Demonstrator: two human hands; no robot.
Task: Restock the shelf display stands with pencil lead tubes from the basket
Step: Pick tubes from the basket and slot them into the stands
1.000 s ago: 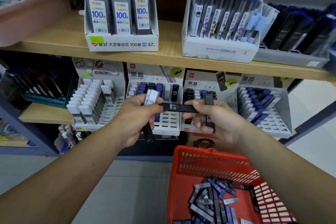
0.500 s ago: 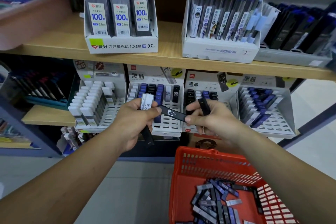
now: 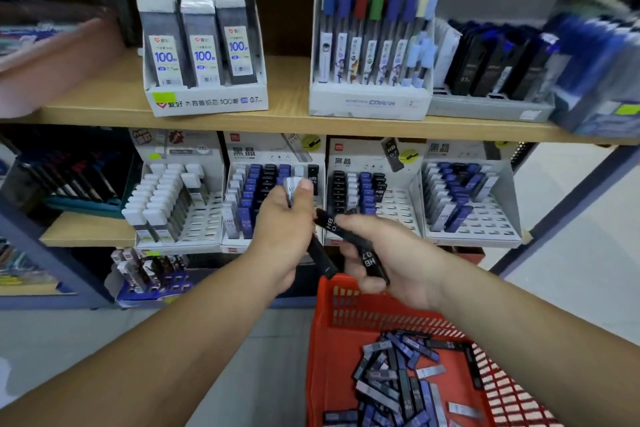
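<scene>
My left hand (image 3: 282, 232) grips a few lead tubes: a white one (image 3: 292, 188) sticks up above the thumb and a black one (image 3: 320, 257) points down. My right hand (image 3: 391, 258) holds two black tubes marked HB, one (image 3: 337, 226) pinched at the fingertips and one (image 3: 372, 260) lying in the palm. Both hands hover in front of the white display stands (image 3: 273, 198) (image 3: 375, 198) on the lower shelf, whose slots hold blue, black and white tubes. Below, the red basket (image 3: 349, 319) contains several loose tubes (image 3: 398, 381).
More stands sit left (image 3: 176, 204) and right (image 3: 467, 198) on the lower shelf. The wooden upper shelf (image 3: 291, 121) carries a box of 100-lead packs (image 3: 204, 45), a pencil box (image 3: 372, 48) and dark cases (image 3: 491, 59). Grey floor lies below.
The view has tilted upward. My right hand dropped and turned palm-up with its tubes, drawing the HB tube away from my left hand, which stayed raised at the stand.
</scene>
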